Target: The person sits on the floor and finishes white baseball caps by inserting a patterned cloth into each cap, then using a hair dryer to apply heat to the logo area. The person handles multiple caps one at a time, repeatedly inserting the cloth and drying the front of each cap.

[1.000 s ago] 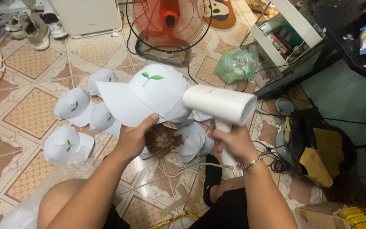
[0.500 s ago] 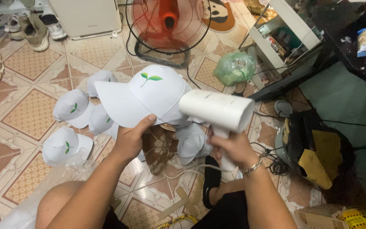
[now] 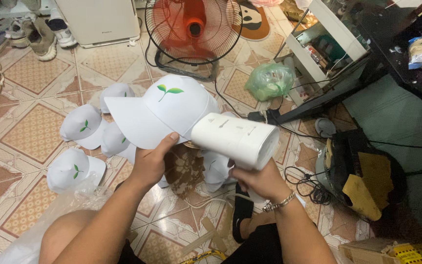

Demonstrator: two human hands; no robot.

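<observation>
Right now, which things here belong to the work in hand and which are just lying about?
In use: white cap in left hand; white hair dryer in right hand; more white caps.
Lying about: red fan; green bag; shoes.

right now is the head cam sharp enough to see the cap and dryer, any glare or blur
Head view: the white cap in the left hand is sharp, its green leaf mark crisp; the white hair dryer in the right hand is bright but not blown out; lighting is soft and even, shadows faint; the tiled floor lines bow slightly toward the frame edges.
</observation>
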